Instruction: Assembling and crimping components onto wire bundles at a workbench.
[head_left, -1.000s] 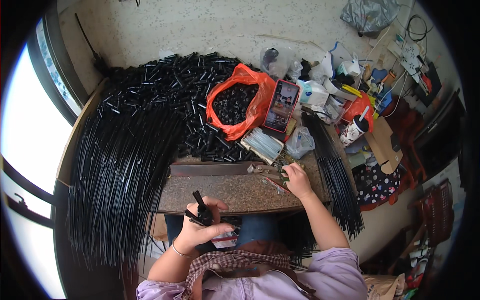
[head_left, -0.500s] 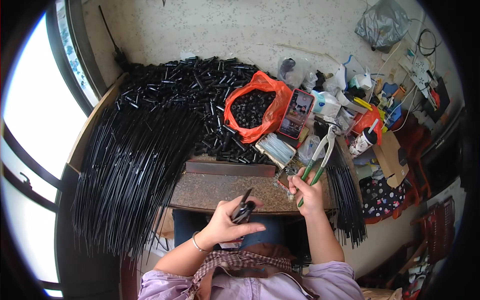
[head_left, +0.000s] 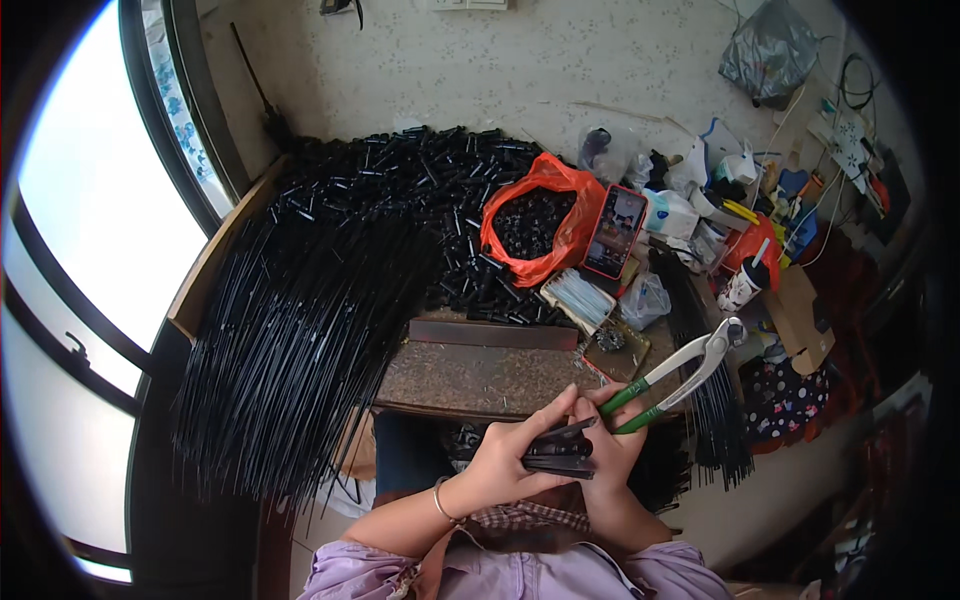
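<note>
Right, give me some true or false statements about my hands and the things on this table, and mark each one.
1. Your right hand holds green-handled pliers. True.
2. Your left hand is empty. False: the left hand holds black pieces.
3. The orange bag contains small black parts. True.
4. The bracelet is on your right wrist. False: the bracelet is on the left.
5. The phone is beside the bag. True.

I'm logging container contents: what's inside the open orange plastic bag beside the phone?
Small black parts show inside the orange plastic bag; anything beneath the top layer, and the bag's bottom, is hidden.
</note>
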